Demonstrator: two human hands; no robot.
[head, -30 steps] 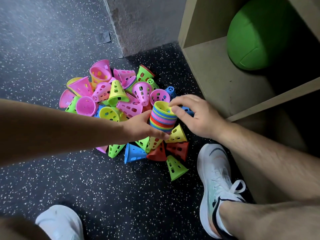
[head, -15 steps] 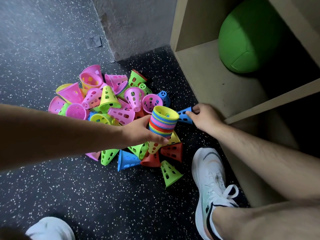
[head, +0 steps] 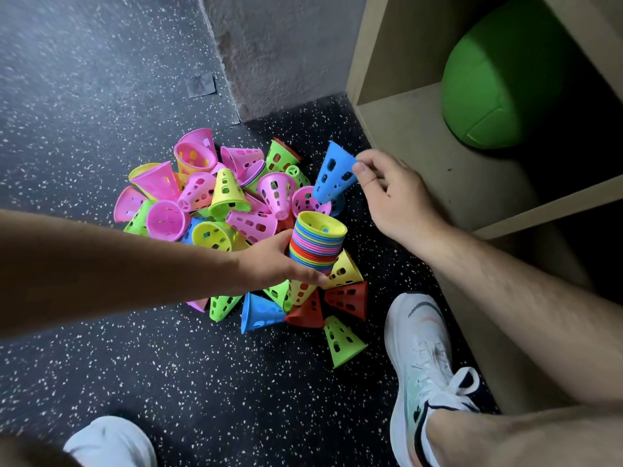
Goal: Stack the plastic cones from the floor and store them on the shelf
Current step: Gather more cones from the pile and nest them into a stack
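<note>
A pile of perforated plastic cones (head: 215, 200) in pink, green, yellow, blue and red lies on the dark speckled floor. My left hand (head: 273, 261) grips a nested stack of cones (head: 317, 244) with a yellow one on top, held above the pile's right side. My right hand (head: 391, 193) pinches a single blue cone (head: 333, 173) by its narrow end, raised above the pile and just beyond the stack. The wooden shelf (head: 435, 153) stands open at the right.
A green ball (head: 502, 75) fills the back of the shelf compartment. A grey wall corner (head: 269, 52) rises behind the pile. My shoes (head: 424, 365) rest on the floor at the lower right and lower left (head: 111, 443).
My right hand took the blue cone off the floor by the shelf and lifted it above the pile. The left hand kept the stack almost still.
</note>
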